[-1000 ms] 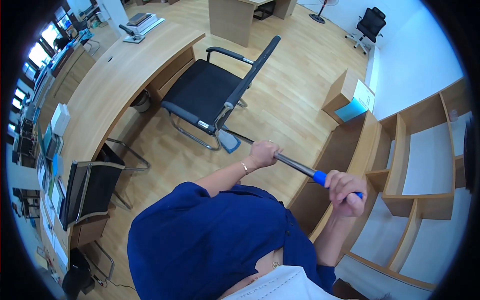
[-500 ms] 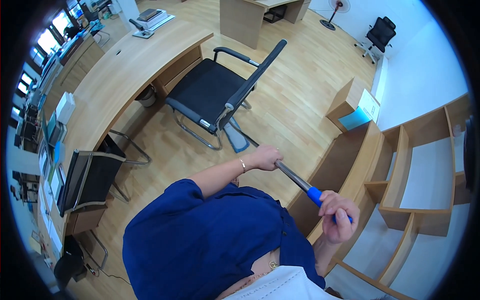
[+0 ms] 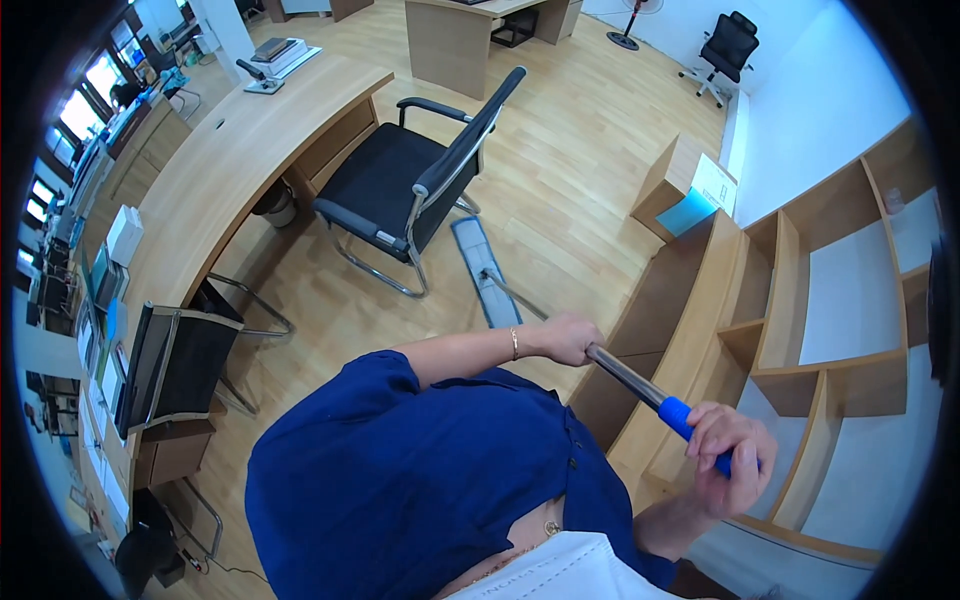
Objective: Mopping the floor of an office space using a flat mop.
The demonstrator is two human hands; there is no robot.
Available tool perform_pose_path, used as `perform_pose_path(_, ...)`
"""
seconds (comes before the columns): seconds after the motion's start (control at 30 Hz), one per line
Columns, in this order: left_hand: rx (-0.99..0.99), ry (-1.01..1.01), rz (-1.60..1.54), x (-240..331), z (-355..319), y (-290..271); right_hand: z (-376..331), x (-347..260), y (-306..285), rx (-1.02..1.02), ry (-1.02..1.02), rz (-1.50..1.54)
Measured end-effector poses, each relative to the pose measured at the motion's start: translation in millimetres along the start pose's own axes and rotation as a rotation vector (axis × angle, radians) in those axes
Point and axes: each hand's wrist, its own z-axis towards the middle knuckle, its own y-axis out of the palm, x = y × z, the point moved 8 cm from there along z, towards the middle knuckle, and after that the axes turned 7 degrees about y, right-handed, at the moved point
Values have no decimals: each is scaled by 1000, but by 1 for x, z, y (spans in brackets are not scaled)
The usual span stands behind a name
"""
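Blue covers the grip [image 3: 677,413] at the top of a metal mop pole [image 3: 628,375], and the right hand [image 3: 733,458] clamps it, fingers curled together around it, farther right of the black armchair [image 3: 375,175] than the left hand [image 3: 565,340]. That one is wrapped around the shaft nearer the armchair, its fingertips hidden from view. Just right of the armchair, near its metal legs, the flat blue-grey mop head [image 3: 483,260] lies on the floor [image 3: 560,205]. Left of the armchair stands a curved wooden desk [image 3: 215,165]. Well to the armchair's right, a white-and-turquoise package [image 3: 712,185] bears dark print too small to read. On the near side of the armchair, closest to the camera, a white face mask [image 3: 560,572] carries faint lettering, hard to make out.
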Motion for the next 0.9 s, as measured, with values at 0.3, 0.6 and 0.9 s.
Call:
perform_pose_path(0.3, -413, 75, -39, 40, 3, 17, -30, -14, 10, -15, -206, -7)
perform_pose_path(0.6, -432, 11, -99, -30, 14, 17, -23, 50, 11, 75, -293, 140)
perform_pose_path(0.9, -23, 25, -218, -16, -57, -131, 53, 96, 93, -314, -159, -114)
